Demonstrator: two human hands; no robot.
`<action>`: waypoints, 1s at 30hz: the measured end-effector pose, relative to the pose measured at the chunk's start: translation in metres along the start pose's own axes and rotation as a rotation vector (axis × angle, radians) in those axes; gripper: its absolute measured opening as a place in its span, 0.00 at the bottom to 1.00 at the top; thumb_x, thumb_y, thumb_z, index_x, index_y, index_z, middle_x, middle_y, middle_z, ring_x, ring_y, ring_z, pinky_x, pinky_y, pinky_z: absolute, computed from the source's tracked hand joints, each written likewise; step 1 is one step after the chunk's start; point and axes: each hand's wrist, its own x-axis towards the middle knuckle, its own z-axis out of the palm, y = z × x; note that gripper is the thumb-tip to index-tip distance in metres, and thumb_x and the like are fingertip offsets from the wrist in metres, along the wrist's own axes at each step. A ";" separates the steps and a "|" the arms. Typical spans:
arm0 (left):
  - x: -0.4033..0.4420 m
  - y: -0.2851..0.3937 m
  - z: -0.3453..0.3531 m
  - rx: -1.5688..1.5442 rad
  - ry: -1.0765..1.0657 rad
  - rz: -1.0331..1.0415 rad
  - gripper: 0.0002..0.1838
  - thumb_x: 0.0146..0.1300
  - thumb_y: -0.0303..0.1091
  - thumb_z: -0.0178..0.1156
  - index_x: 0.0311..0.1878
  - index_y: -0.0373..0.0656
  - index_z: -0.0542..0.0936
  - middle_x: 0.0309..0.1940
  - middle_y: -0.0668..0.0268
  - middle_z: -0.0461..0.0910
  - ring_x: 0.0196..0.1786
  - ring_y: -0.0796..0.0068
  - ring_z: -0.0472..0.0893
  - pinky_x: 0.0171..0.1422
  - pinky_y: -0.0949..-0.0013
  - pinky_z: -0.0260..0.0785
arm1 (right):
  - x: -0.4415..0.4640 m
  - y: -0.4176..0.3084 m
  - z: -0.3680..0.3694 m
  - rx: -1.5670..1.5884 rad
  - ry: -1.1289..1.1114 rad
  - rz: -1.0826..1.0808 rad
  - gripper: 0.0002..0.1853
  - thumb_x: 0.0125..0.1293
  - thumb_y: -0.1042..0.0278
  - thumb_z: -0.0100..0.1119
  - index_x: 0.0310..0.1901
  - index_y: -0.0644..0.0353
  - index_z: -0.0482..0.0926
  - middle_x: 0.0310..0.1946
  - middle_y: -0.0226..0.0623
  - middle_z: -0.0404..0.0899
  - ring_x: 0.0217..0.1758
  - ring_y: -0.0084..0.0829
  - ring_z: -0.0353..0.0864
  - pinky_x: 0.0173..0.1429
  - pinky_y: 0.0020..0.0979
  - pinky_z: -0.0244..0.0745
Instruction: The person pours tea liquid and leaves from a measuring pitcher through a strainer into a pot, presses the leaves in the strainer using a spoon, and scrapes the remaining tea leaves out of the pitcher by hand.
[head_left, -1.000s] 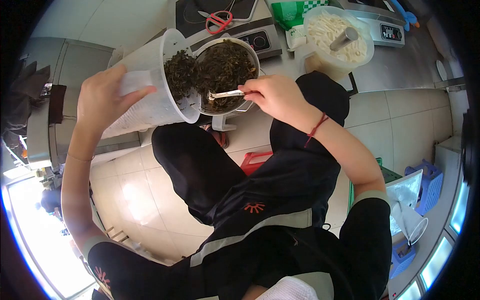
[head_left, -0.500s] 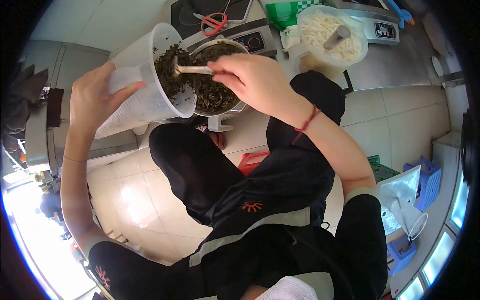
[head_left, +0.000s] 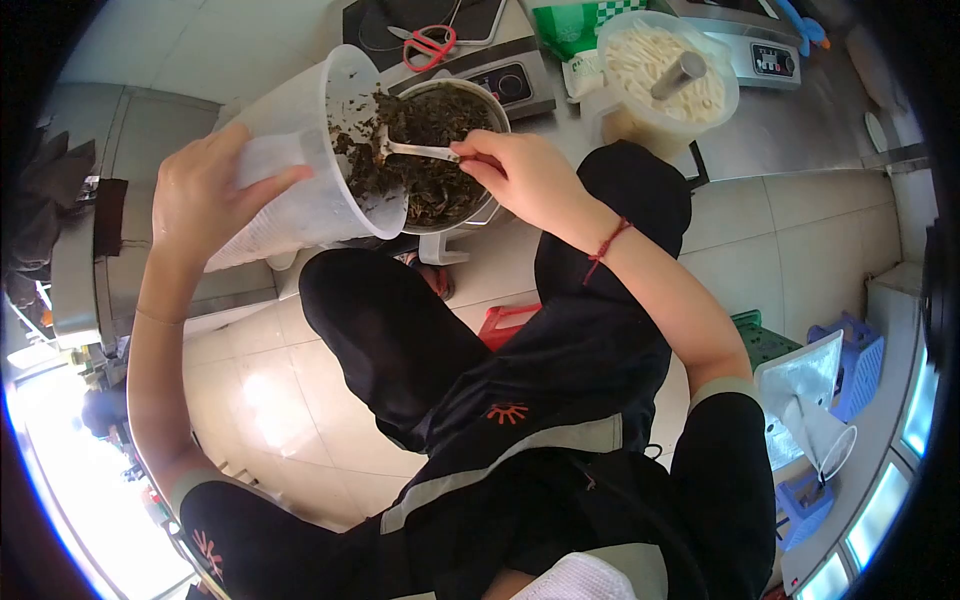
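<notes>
Left hand [head_left: 200, 195]: fingers clamped on tipped bucket [head_left: 285, 112], left of pot [head_left: 503, 108]. Right hand [head_left: 530, 170]: fingers pinching spoon [head_left: 425, 151] over pot's left, amid leaves [head_left: 440, 115].

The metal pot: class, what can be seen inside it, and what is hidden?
Dark, wet-looking leaves fill the visible part of the metal pot. They cover its bottom; the tilted translucent pitcher hides its left edge.

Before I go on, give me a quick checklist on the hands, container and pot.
1. Left hand gripping the tilted plastic container: ok.
2. Right hand holding the utensil: ok.
3. Container mouth facing the pot: ok.
4. Container free of dark leaves: not ok, some lie inside.
5. Scissors clear of both hands: ok.
6. Pot's footing: cannot tell, its base is hidden.
</notes>
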 end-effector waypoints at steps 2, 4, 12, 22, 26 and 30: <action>-0.002 -0.001 -0.001 0.014 0.006 0.007 0.25 0.41 0.51 0.71 0.22 0.40 0.70 0.14 0.62 0.70 0.18 0.64 0.71 0.24 0.68 0.66 | -0.010 0.002 -0.004 -0.008 0.026 0.009 0.08 0.58 0.69 0.56 0.39 0.58 0.77 0.24 0.39 0.78 0.25 0.38 0.76 0.29 0.33 0.67; -0.005 -0.002 -0.004 -0.031 -0.040 -0.049 0.24 0.39 0.47 0.73 0.24 0.38 0.72 0.16 0.59 0.71 0.17 0.66 0.70 0.24 0.70 0.65 | -0.016 -0.006 -0.012 -0.034 0.007 0.060 0.07 0.58 0.67 0.55 0.38 0.57 0.77 0.25 0.40 0.78 0.28 0.41 0.77 0.31 0.36 0.69; -0.015 -0.011 -0.006 -0.061 0.008 -0.092 0.24 0.41 0.45 0.72 0.24 0.36 0.70 0.15 0.59 0.69 0.16 0.71 0.66 0.22 0.72 0.63 | -0.032 -0.006 -0.017 -0.040 -0.010 0.165 0.08 0.58 0.65 0.56 0.38 0.57 0.78 0.26 0.40 0.79 0.29 0.42 0.78 0.32 0.38 0.71; -0.025 -0.017 -0.018 -0.018 0.038 -0.174 0.22 0.43 0.41 0.73 0.25 0.35 0.71 0.14 0.62 0.64 0.18 0.79 0.59 0.21 0.76 0.59 | -0.015 0.001 -0.006 0.058 0.038 0.091 0.10 0.60 0.67 0.55 0.42 0.59 0.77 0.28 0.39 0.79 0.28 0.33 0.77 0.32 0.31 0.70; -0.025 -0.019 -0.015 -0.047 0.042 -0.166 0.22 0.42 0.41 0.73 0.26 0.35 0.71 0.14 0.62 0.64 0.17 0.79 0.59 0.21 0.76 0.58 | -0.007 -0.020 -0.013 0.106 0.086 0.063 0.10 0.62 0.70 0.54 0.45 0.62 0.76 0.30 0.36 0.79 0.27 0.24 0.75 0.33 0.23 0.69; -0.018 -0.018 -0.015 -0.014 0.053 -0.134 0.22 0.43 0.42 0.72 0.26 0.35 0.72 0.13 0.63 0.64 0.17 0.79 0.60 0.21 0.76 0.58 | -0.002 -0.021 0.001 0.196 0.068 -0.024 0.11 0.62 0.70 0.55 0.45 0.62 0.75 0.32 0.38 0.79 0.29 0.28 0.77 0.34 0.24 0.69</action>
